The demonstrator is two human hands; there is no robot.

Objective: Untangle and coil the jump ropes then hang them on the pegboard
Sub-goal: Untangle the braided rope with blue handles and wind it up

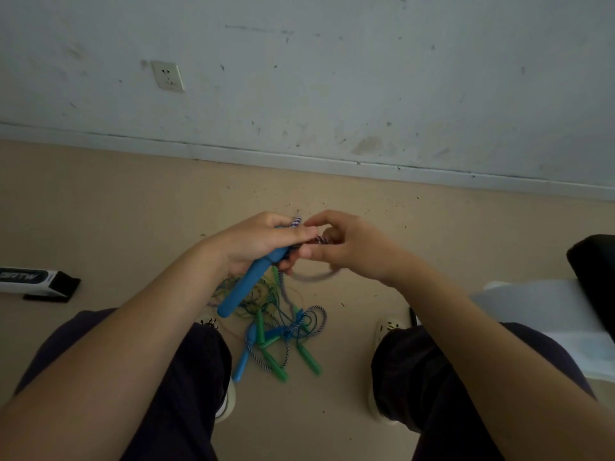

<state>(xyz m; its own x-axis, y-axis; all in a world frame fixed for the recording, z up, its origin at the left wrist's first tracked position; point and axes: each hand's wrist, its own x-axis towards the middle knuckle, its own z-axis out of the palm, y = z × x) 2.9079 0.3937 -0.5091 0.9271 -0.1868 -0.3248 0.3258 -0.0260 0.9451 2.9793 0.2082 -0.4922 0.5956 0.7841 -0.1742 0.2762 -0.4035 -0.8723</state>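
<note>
My left hand grips a blue jump rope handle that points down towards me, with a striped blue-and-white cord coming out above my fingers. Close beside it, my right hand pinches the same striped cord near the handle's top. A blurred loop of this cord hangs under my right hand. On the floor between my feet lies a tangle of ropes with green handles and a second blue handle. No pegboard is in view.
I sit facing a white wall with a socket and a baseboard. A black-and-white box lies on the beige floor at the left. A black object and white sheets are at my right.
</note>
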